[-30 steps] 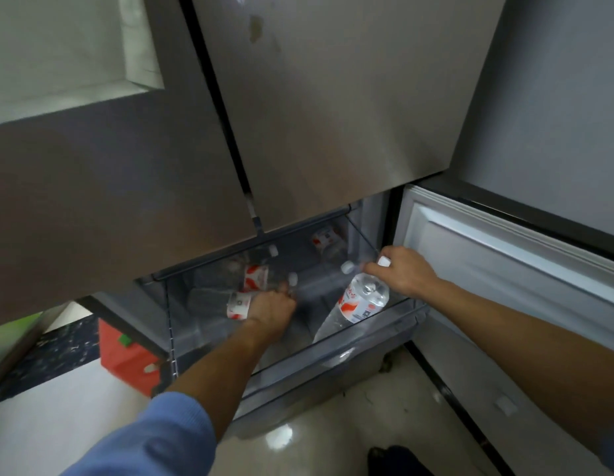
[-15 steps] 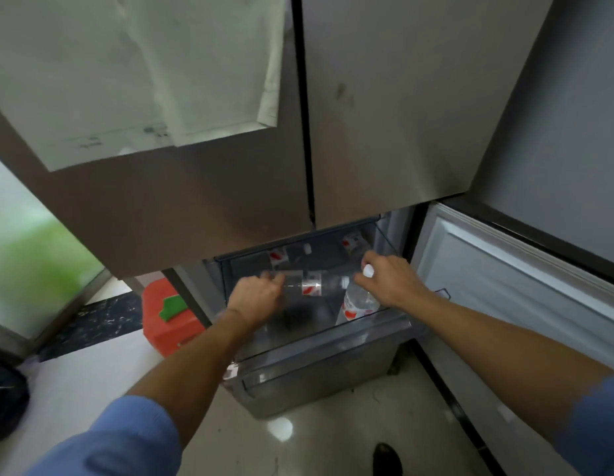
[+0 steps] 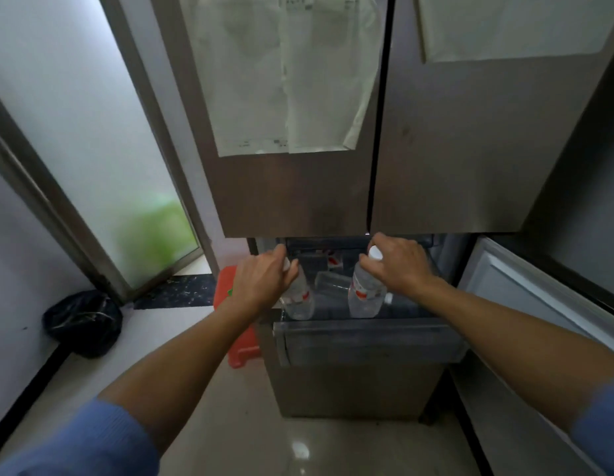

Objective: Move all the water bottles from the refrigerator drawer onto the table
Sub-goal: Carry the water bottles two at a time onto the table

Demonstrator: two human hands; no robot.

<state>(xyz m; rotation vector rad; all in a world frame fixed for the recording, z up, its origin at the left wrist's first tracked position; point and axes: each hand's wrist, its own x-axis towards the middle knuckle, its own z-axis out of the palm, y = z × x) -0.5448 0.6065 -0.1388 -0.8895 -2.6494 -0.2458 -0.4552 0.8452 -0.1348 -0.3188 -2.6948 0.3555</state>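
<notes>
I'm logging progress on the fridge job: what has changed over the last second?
The left hand lifted a bottle that lay in the drawer; this left bottle now hangs upright by its neck. The right hand kept its grip, raising the right bottle upright. The drawer stays open, other bottles still inside.

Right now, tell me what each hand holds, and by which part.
Left hand grips the left bottle by its neck; right hand grips the right bottle by its neck.
</notes>
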